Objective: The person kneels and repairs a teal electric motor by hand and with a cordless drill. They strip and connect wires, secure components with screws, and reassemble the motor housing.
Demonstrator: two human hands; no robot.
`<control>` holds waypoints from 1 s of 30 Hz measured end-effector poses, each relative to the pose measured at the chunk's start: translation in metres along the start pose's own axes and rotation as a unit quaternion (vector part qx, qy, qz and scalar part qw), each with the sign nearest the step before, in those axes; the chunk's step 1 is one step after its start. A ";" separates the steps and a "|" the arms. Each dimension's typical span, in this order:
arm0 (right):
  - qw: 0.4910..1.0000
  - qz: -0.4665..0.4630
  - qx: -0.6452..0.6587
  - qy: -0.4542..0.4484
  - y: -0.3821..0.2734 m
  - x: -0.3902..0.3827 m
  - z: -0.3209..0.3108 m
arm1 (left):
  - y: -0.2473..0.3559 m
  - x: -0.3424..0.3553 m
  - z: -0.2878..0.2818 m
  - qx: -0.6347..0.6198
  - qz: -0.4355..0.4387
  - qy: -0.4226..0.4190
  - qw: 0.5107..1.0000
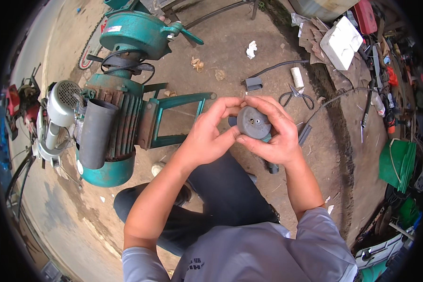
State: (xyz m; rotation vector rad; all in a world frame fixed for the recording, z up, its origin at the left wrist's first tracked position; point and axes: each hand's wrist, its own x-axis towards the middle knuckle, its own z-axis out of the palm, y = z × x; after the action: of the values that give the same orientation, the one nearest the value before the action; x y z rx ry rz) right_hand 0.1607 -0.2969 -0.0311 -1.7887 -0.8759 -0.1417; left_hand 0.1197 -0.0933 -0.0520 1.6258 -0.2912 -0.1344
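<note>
I hold a round dark grey cap-like part with small brass contacts in its face, gripped between both hands at chest height. My left hand clasps its left rim with thumb and fingers. My right hand wraps its right side and top. Below the hands lie my dark trousered legs and the dirt ground.
A green electric motor and blower unit with a grey cylinder stands to the left. Scissors, a white roll, a black cable and a small grey block lie on the ground ahead. Tools and clutter crowd the right.
</note>
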 end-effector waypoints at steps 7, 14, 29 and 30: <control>1.000 0.007 -0.017 -0.008 0.001 -0.002 -0.008 | -0.005 -0.001 0.005 -0.033 -0.019 0.000 0.999; 0.969 0.225 0.087 0.048 -0.009 -0.016 0.008 | -0.012 0.002 0.007 0.002 -0.038 0.034 0.999; 0.879 0.462 0.119 0.021 0.069 -0.114 0.033 | -0.049 0.012 0.026 -0.060 -0.219 0.223 0.948; 0.854 0.491 0.156 0.069 0.078 -0.119 0.038 | -0.052 0.015 0.026 -0.095 -0.208 0.232 0.945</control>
State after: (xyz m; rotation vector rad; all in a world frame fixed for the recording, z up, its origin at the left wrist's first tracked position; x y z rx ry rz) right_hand 0.1114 -0.3338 -0.1651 -1.6816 0.1895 0.5051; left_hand 0.1327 -0.1197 -0.1047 1.4560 0.4208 -0.0925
